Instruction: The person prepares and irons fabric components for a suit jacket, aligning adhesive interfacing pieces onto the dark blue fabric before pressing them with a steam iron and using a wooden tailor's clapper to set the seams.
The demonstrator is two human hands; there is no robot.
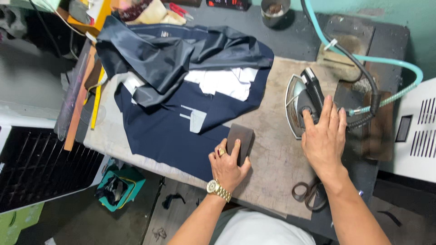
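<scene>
A dark brown wooden pressing block (240,141), a small rectangular slab with a smooth top, sits on the near right corner of a navy blue garment piece (172,131) spread flat on the worn, stained pressing pad (277,168). The left hand (227,165) lies over the block's near edge, fingers curled around it and pressing it down; a gold ring and a gold wristwatch show on that hand. The right hand (324,136) rests on the black handle of a steam iron (302,104), fingers spread loosely over the grip rather than clenched. The iron stands at the right edge of the pad, well apart from the block, with a teal hose (390,61) and a black cord running off it. Scissors (309,193) lie under the right forearm. White lining pieces (225,81) and a bunched dark fabric (181,50) lie on the far part of the garment.
</scene>
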